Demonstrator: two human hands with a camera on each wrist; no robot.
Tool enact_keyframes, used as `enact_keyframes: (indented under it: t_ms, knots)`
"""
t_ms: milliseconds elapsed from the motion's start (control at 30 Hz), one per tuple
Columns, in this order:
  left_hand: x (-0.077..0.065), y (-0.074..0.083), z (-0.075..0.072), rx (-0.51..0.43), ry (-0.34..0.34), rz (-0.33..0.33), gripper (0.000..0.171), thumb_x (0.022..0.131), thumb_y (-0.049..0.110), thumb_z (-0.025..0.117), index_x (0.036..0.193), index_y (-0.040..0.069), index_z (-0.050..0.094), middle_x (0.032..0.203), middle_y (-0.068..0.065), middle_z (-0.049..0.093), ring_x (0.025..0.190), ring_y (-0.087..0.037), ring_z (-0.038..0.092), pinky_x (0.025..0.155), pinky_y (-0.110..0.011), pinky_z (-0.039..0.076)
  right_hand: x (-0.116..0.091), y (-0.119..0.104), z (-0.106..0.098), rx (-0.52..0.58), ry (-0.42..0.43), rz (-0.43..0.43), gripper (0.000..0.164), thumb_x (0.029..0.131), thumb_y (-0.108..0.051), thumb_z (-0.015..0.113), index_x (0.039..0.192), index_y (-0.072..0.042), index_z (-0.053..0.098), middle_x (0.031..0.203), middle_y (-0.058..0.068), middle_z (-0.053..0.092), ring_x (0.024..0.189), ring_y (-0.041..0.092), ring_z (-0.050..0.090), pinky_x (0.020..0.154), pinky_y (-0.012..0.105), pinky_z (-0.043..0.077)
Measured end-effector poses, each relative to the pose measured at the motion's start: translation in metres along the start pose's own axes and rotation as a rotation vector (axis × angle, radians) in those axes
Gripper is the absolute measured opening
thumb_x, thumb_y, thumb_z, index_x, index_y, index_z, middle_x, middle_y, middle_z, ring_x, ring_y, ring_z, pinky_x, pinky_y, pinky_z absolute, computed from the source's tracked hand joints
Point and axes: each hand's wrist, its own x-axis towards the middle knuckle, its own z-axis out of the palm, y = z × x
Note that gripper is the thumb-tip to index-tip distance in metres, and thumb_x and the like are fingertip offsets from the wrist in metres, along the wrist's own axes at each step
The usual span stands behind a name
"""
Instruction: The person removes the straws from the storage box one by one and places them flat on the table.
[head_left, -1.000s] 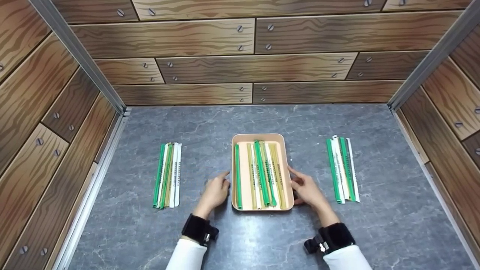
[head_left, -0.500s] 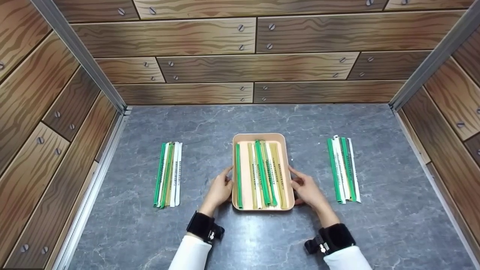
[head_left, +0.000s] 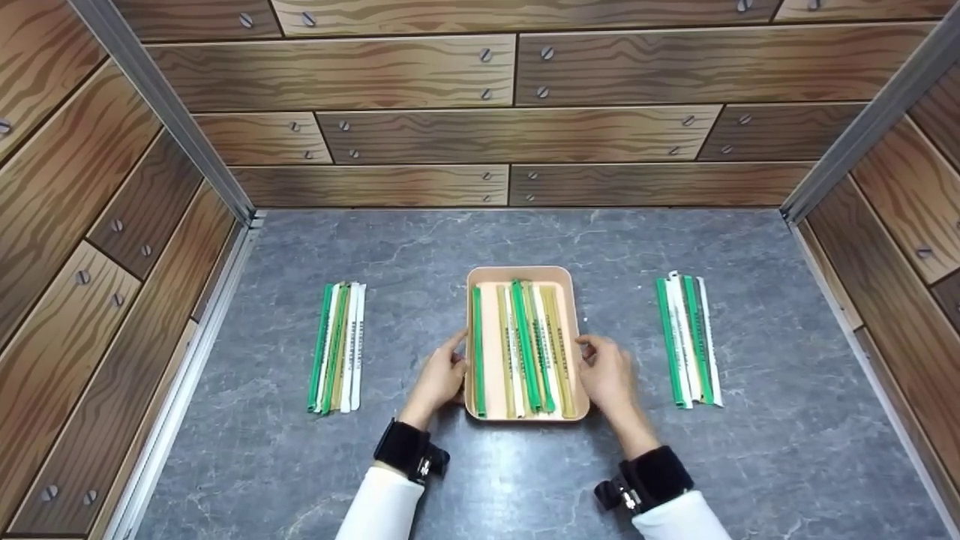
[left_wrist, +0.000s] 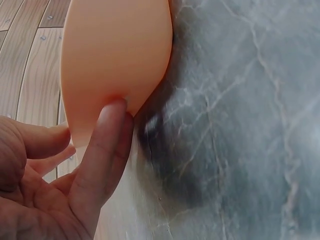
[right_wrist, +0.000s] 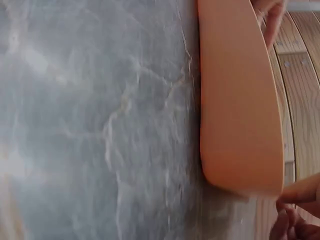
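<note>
A peach-coloured tray (head_left: pixel 490 352) stands in the middle of the table. Long thin wrapped straws (head_left: pixel 534 352) in green, white and gold lie lengthwise in it. My left hand (head_left: pixel 437 381) holds the tray's left side; in the left wrist view its fingers press the outer wall (left_wrist: pixel 117 45) low down, with another digit at the rim. At the right side, my right hand (head_left: pixel 610 379) has curled fingers, and a fingertip meets the rim in the right wrist view. That view is blurred and cuts off most of the hand.
A bundle of wrapped straws (head_left: pixel 337 349) lies left of the tray, and another bundle (head_left: pixel 686 341) lies to the right. Wood-patterned panels (head_left: pixel 420 135) enclose the grey marbled table (head_left: pixel 420 240) at the back and both sides.
My left hand has moved right, from beside the tray onto its side. My right hand has shifted left and drawn its fingers in at the rim. The tray stays in place.
</note>
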Motion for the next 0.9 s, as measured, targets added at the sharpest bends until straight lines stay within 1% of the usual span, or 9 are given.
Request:
enact_keyframes:
  t_ms: [67, 100, 167, 267, 367, 500, 600, 700, 900]
  knots:
    - [0.000, 0.000, 0.000, -0.006, -0.003, -0.003, 0.054, 0.092, -0.003, 0.058, 0.145, 0.005, 0.048, 0.084, -0.008, 0.065, 0.069, -0.016, 0.059, 0.062, -0.031, 0.053, -0.003, -0.007, 0.003, -0.022, 0.022, -0.069, 0.030, 0.075, 0.012, 0.065, 0.102, 0.002, 0.073, 0.082, 0.011, 0.066, 0.069, 0.023, 0.062, 0.058, 0.036, 0.052]
    - [0.000, 0.000, 0.000, -0.010, -0.004, -0.007, 0.054, 0.092, -0.003, 0.058, 0.145, 0.005, 0.047, 0.084, -0.008, 0.065, 0.069, -0.016, 0.060, 0.061, -0.031, 0.053, -0.004, -0.011, 0.006, -0.026, 0.018, -0.098, 0.029, 0.075, 0.013, 0.065, 0.101, 0.002, 0.073, 0.083, 0.010, 0.067, 0.070, 0.023, 0.062, 0.058, 0.036, 0.053]
    - [0.000, 0.001, -0.001, -0.015, -0.008, -0.017, 0.054, 0.093, -0.003, 0.057, 0.145, 0.006, 0.047, 0.084, -0.008, 0.065, 0.068, -0.016, 0.060, 0.058, -0.030, 0.053, -0.006, -0.019, 0.011, -0.027, -0.027, -0.125, 0.028, 0.076, 0.012, 0.065, 0.100, 0.002, 0.072, 0.083, 0.011, 0.067, 0.069, 0.022, 0.063, 0.058, 0.034, 0.054]
    - [0.000, 0.001, -0.001, -0.024, -0.010, -0.036, 0.055, 0.093, -0.003, 0.057, 0.146, 0.008, 0.047, 0.085, -0.009, 0.065, 0.065, -0.016, 0.061, 0.051, -0.028, 0.054, -0.008, -0.028, 0.021, -0.033, -0.137, -0.110, 0.024, 0.080, 0.007, 0.067, 0.103, 0.003, 0.071, 0.083, 0.012, 0.068, 0.067, 0.021, 0.063, 0.057, 0.032, 0.055]
    - [-0.001, 0.002, 0.000, -0.023, -0.009, -0.031, 0.055, 0.093, -0.003, 0.057, 0.146, 0.008, 0.047, 0.083, -0.010, 0.066, 0.060, -0.016, 0.061, 0.044, -0.028, 0.052, -0.009, -0.031, 0.032, -0.086, -0.205, -0.087, 0.021, 0.084, 0.001, 0.068, 0.104, 0.004, 0.071, 0.087, 0.015, 0.070, 0.070, 0.023, 0.066, 0.059, 0.034, 0.056]
    - [-0.001, 0.002, 0.001, -0.030, -0.012, -0.039, 0.055, 0.093, -0.002, 0.056, 0.146, 0.009, 0.047, 0.082, -0.009, 0.066, 0.056, -0.014, 0.060, 0.042, -0.028, 0.052, -0.008, -0.033, 0.041, -0.170, -0.202, -0.069, 0.015, 0.084, -0.005, 0.071, 0.097, 0.003, 0.072, 0.089, 0.018, 0.070, 0.073, 0.028, 0.066, 0.058, 0.037, 0.056]
    - [0.000, 0.002, 0.001, -0.044, -0.015, -0.055, 0.055, 0.093, -0.002, 0.057, 0.146, 0.009, 0.047, 0.081, -0.008, 0.065, 0.056, -0.014, 0.060, 0.042, -0.029, 0.052, -0.007, -0.035, 0.045, -0.216, -0.205, -0.058, 0.013, 0.082, -0.009, 0.076, 0.087, 0.001, 0.070, 0.081, 0.016, 0.068, 0.065, 0.027, 0.063, 0.052, 0.036, 0.053]
    - [0.001, 0.002, 0.001, -0.072, -0.018, -0.066, 0.055, 0.094, -0.002, 0.057, 0.147, 0.009, 0.046, 0.082, -0.009, 0.064, 0.055, -0.014, 0.059, 0.042, -0.031, 0.053, -0.006, -0.037, 0.047, -0.250, -0.222, -0.047, 0.017, 0.081, -0.014, 0.078, 0.081, -0.002, 0.067, 0.074, 0.013, 0.065, 0.059, 0.024, 0.059, 0.048, 0.034, 0.050]
    - [-0.001, 0.003, -0.001, -0.144, -0.039, -0.098, 0.056, 0.094, -0.003, 0.055, 0.148, 0.010, 0.044, 0.083, -0.013, 0.064, 0.052, -0.016, 0.060, 0.041, -0.033, 0.054, -0.006, -0.036, 0.047, -0.254, -0.214, -0.067, 0.008, 0.081, -0.007, 0.071, 0.079, -0.001, 0.067, 0.071, 0.014, 0.063, 0.060, 0.027, 0.060, 0.049, 0.038, 0.050]
